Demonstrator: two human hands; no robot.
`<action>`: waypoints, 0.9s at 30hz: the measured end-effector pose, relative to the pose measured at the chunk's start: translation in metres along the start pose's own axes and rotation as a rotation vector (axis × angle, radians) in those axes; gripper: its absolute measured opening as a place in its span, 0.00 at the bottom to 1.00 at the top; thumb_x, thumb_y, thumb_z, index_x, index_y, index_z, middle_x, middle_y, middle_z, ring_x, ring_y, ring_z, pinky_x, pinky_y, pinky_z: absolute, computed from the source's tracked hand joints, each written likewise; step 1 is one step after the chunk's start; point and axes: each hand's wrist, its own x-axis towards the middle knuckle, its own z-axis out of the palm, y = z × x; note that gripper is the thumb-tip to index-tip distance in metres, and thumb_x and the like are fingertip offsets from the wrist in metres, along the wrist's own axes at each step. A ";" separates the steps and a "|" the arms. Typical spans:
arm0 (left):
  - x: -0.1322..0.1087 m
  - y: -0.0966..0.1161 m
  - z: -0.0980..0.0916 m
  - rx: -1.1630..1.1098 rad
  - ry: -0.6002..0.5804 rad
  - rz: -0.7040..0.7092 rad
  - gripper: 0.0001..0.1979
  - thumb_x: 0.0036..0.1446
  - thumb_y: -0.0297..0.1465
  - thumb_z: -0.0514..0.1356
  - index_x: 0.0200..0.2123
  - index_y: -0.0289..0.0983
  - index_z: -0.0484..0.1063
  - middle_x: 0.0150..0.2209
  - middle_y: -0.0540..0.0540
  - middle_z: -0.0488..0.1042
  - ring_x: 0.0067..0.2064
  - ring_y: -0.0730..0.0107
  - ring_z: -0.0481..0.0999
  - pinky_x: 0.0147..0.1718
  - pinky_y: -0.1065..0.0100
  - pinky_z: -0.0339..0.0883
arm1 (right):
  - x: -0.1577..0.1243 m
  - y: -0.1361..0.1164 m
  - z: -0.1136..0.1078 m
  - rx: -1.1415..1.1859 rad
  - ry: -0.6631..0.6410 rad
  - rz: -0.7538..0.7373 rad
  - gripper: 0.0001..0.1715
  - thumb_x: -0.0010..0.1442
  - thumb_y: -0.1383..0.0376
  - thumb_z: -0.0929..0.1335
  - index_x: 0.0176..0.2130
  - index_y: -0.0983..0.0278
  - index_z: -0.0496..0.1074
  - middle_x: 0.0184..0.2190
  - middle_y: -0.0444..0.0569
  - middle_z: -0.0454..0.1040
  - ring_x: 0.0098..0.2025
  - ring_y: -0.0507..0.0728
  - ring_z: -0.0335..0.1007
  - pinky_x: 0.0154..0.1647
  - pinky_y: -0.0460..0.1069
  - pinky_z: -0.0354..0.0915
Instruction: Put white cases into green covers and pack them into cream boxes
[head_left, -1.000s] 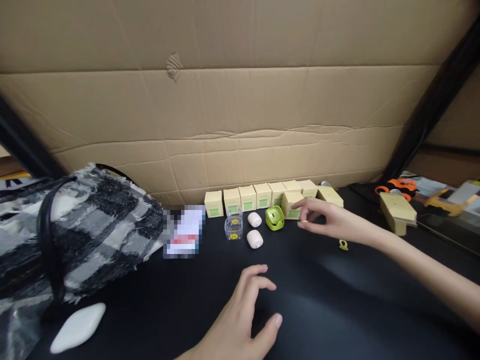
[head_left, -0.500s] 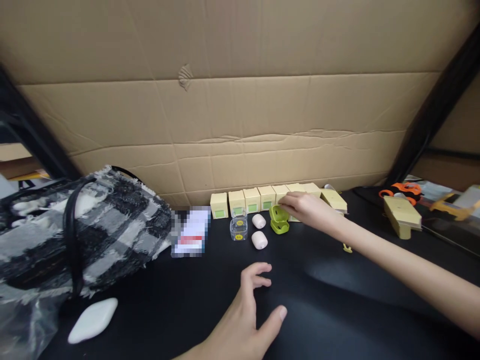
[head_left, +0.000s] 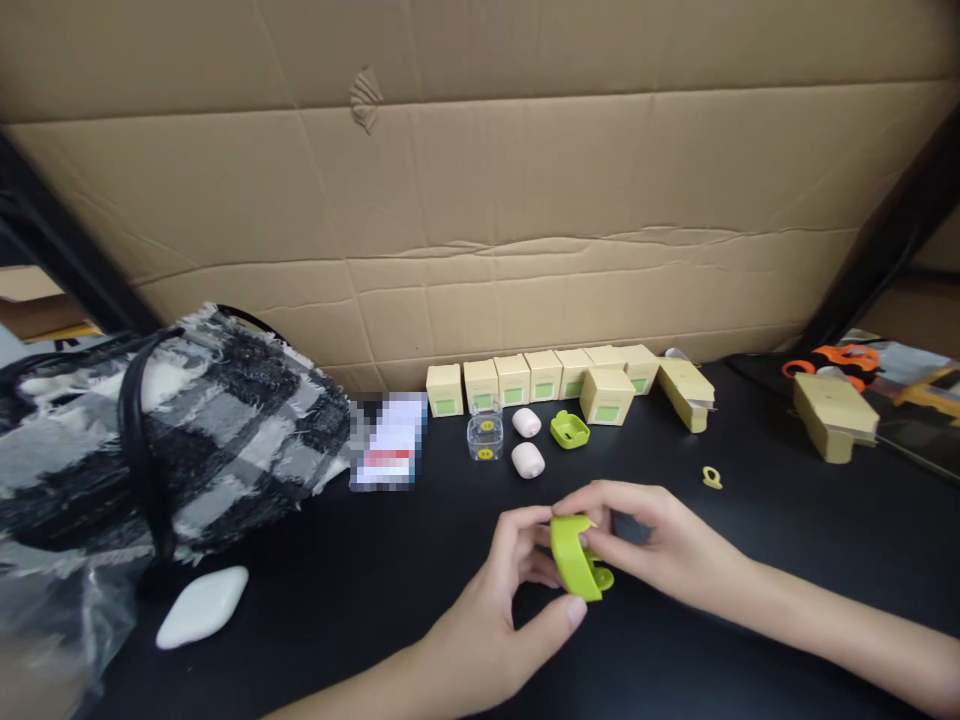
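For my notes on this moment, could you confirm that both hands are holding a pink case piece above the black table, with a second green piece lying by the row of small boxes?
Not quite: the head view shows the case piece held by the left hand and right hand is green, not pink. The rest holds: it is above the black table, and a second green piece lies by the row of small boxes.

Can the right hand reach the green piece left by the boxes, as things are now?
Probably yes, but not freely: the right hand and left hand both grip a green part. The green piece lies uncovered on the table just beyond, with nothing between.
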 end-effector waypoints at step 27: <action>0.014 0.006 -0.008 -0.299 0.242 -0.233 0.18 0.53 0.33 0.67 0.47 0.40 0.70 0.45 0.48 0.78 0.44 0.68 0.75 0.45 0.66 0.69 | -0.005 0.008 0.003 -0.230 0.212 -0.193 0.03 0.59 0.68 0.70 0.33 0.61 0.73 0.28 0.41 0.77 0.28 0.51 0.70 0.36 0.50 0.60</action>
